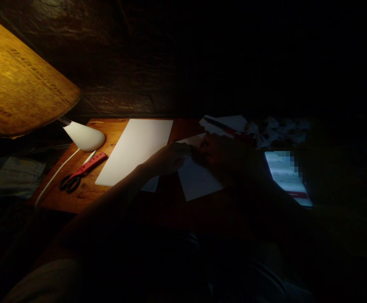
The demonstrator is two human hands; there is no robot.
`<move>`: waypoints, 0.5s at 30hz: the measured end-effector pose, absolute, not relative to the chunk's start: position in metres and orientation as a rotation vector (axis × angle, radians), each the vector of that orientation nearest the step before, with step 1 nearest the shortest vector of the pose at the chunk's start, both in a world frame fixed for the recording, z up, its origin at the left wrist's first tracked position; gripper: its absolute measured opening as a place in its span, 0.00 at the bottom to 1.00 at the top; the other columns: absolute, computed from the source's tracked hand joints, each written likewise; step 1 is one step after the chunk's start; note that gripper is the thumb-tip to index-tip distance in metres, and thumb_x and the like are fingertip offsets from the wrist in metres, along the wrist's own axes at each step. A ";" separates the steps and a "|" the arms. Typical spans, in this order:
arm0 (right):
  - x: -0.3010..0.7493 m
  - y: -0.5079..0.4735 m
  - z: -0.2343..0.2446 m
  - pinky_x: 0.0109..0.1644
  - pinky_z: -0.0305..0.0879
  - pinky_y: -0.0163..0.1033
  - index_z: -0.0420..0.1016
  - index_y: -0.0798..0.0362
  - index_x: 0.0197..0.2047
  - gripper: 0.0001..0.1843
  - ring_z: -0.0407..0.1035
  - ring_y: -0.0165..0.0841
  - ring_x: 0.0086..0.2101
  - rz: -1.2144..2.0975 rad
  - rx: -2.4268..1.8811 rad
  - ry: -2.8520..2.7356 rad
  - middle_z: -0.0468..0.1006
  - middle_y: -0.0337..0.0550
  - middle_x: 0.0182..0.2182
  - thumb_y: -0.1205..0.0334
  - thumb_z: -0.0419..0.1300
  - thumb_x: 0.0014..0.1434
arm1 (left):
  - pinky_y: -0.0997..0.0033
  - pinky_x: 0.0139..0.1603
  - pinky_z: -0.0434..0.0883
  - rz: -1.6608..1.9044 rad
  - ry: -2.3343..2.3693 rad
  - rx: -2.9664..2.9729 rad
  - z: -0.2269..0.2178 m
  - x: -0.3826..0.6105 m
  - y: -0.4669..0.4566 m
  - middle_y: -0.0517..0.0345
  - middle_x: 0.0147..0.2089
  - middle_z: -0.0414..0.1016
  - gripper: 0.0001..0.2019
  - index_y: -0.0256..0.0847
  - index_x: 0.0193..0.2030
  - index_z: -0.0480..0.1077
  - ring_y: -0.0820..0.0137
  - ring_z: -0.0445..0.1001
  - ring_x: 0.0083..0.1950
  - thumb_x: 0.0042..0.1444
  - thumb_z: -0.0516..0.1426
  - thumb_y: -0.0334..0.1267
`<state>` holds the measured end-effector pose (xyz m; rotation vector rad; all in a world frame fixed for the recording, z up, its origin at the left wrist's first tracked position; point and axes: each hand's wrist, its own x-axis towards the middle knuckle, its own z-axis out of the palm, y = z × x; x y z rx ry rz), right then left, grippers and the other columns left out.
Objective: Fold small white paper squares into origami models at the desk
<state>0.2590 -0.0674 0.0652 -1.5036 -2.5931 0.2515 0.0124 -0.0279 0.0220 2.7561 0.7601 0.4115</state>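
Two hands point(170, 158), at least three papers point(197, 179), one lamp point(25, 80), one phone point(286, 179)

The worktop point(90, 193) is wood, its orange-brown grain showing under a slight sheen. On it, the paper stack point(135, 151) looks smooth and matt, as does the paper sheet point(199, 181) beneath the fingers point(180, 153); the paper scraps point(270, 130) are creased and rough. The lampshade point(22, 80) has a coarse, ribbed, cloth-like weave, while the lamp base point(87, 136) is smooth with a soft sheen, perhaps plastic. Its cord point(55, 172) appears to be smooth plastic. The phone point(286, 176) has a glossy, glass-like screen. Behind, the wall point(117, 54) looks uneven and rough, with shiny patches; its material is unclear.
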 end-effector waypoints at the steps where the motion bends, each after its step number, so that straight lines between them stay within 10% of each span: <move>1: 0.260 -0.067 0.063 0.41 0.60 0.39 0.87 0.50 0.49 0.16 0.72 0.37 0.41 0.248 -1.495 -2.583 0.82 0.49 0.51 0.67 0.57 0.69 | 0.53 0.62 0.77 0.403 0.762 2.760 0.022 0.013 -0.028 0.49 0.62 0.81 0.21 0.45 0.60 0.76 0.60 0.79 0.61 0.64 0.54 0.28; 15: 0.271 -0.058 0.040 0.46 0.63 0.39 0.87 0.53 0.49 0.16 0.72 0.36 0.44 0.235 -1.337 -2.511 0.82 0.49 0.50 0.69 0.57 0.68 | 0.53 0.65 0.72 0.349 0.775 2.856 0.017 0.011 -0.026 0.53 0.67 0.79 0.24 0.49 0.65 0.74 0.61 0.79 0.61 0.64 0.53 0.29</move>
